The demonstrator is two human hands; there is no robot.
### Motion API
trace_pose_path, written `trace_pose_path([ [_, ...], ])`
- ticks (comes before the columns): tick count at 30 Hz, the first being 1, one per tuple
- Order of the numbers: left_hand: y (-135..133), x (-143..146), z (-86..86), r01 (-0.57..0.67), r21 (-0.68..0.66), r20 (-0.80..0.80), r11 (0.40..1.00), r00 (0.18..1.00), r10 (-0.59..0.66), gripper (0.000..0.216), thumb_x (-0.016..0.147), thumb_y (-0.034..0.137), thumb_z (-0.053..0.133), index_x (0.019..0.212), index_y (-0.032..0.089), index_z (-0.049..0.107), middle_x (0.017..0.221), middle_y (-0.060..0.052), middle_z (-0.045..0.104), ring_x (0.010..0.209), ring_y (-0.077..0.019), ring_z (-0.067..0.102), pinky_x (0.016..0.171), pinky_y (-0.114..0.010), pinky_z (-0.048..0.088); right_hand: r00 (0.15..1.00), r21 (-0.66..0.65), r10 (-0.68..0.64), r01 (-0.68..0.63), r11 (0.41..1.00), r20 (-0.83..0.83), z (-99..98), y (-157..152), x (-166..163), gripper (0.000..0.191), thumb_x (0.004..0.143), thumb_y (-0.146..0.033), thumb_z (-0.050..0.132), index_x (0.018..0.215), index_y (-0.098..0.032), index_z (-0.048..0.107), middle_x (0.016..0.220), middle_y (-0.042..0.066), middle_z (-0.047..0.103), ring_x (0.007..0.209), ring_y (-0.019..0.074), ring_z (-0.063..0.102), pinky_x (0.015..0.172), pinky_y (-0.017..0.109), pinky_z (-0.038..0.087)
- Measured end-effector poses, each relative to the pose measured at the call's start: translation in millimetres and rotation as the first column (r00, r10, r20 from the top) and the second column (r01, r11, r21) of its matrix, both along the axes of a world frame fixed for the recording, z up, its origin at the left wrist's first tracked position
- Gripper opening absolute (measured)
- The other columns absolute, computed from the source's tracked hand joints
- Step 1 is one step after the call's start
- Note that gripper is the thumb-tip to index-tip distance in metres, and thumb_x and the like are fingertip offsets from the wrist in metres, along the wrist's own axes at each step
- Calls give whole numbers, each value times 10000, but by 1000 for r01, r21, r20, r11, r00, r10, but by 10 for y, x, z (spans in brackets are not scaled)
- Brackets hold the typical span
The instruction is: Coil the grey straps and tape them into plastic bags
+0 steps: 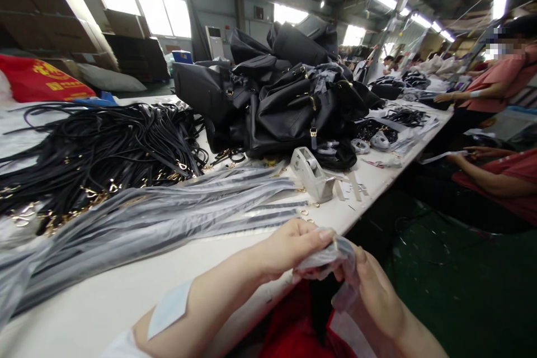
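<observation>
My left hand (289, 246) and my right hand (369, 285) meet just off the near edge of the white table (126, 291). Both are closed on a thin clear plastic sleeve (331, 254) bunched between the fingertips, with a black strap (321, 302) hanging down from it over my lap. On the table to the left lie several straps wrapped in clear sleeves (168, 212), laid side by side. Behind them spreads a tangled heap of bare black straps (100, 151) with gold clasps.
A pile of black bags (285, 89) fills the table's middle. A white tape dispenser (310, 173) stands near the table edge with tape strips beside it. People in red shirts (503, 179) work along the right side. Cardboard boxes (50, 17) stack at the back left.
</observation>
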State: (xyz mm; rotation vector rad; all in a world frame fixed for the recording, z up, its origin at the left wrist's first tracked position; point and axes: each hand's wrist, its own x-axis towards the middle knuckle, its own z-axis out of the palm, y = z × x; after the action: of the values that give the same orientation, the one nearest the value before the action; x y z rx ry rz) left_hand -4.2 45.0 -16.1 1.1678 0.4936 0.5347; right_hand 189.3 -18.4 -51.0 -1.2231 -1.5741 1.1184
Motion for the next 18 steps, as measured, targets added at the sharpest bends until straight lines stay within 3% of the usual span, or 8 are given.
trace_pose_path([
  [4, -112, 111, -16, -29, -252, 208, 967, 975, 83, 634, 773, 718, 602, 787, 88, 675, 367, 51, 432, 348, -90, 442, 396, -188, 349, 970, -23, 149, -156, 987, -193, 5, -11, -105, 517, 912, -705, 393, 991, -232, 587, 874, 70, 636, 729, 203, 604, 665, 308, 519],
  [7, -133, 151, -2, -50, -270, 242, 962, 963, 118, 665, 769, 750, 569, 835, 96, 674, 439, 30, 495, 430, -102, 487, 509, -219, 438, 954, -32, 100, -113, 993, -281, 1, 31, -151, 405, 927, -610, 498, 858, -216, 564, 727, 26, 605, 598, 156, 568, 605, 269, 502],
  [10, -68, 104, 23, -249, 45, 113, 967, 963, 243, 660, 833, 744, 481, 813, 108, 657, 637, -49, 637, 581, -143, 580, 616, -259, 484, 981, 5, -2, 4, 1000, -193, 85, 107, -132, 376, 949, -530, 508, 805, -194, 594, 699, 23, 614, 559, 143, 543, 550, 243, 474],
  [12, -13, 48, 42, -372, 361, 26, 855, 921, 390, 628, 885, 689, 449, 985, 108, 663, 874, -93, 692, 755, -179, 631, 711, -281, 499, 997, -12, 82, -82, 997, 4, 184, 155, -102, 295, 925, -455, 575, 869, -179, 661, 804, 45, 679, 662, 178, 606, 645, 268, 508],
  [13, 6, 25, 50, -354, 496, -17, 793, 909, 417, 596, 901, 650, 460, 1088, 116, 647, 973, -103, 693, 830, -192, 638, 756, -289, 498, 983, -49, 154, -150, 988, 103, 232, 175, -88, 254, 913, -415, 596, 888, -179, 686, 837, 44, 700, 725, 201, 632, 696, 281, 515],
  [15, 21, 2, 56, -185, 673, -152, 716, 913, 379, 527, 881, 581, 551, 1151, 137, 645, 1025, -106, 697, 883, -210, 643, 791, -300, 492, 932, -121, 276, -254, 960, 236, 298, 205, -66, 209, 898, -354, 594, 861, -184, 710, 830, 30, 718, 789, 230, 657, 739, 293, 512],
  [17, 13, 10, 49, -41, 731, -266, 681, 902, 340, 416, 823, 504, 668, 1041, 151, 699, 934, -85, 716, 838, -206, 648, 770, -287, 485, 925, -121, 263, -238, 964, 273, 307, 222, -53, 214, 900, -330, 561, 831, -187, 704, 811, 22, 719, 779, 231, 665, 705, 283, 505],
  [18, 7, 19, 43, -29, 742, -278, 670, 896, 346, 369, 795, 473, 713, 986, 158, 718, 894, -75, 719, 823, -201, 649, 768, -279, 483, 937, -105, 228, -207, 973, 265, 290, 224, -51, 214, 902, -327, 550, 839, -186, 698, 821, 23, 721, 780, 230, 668, 693, 279, 504],
])
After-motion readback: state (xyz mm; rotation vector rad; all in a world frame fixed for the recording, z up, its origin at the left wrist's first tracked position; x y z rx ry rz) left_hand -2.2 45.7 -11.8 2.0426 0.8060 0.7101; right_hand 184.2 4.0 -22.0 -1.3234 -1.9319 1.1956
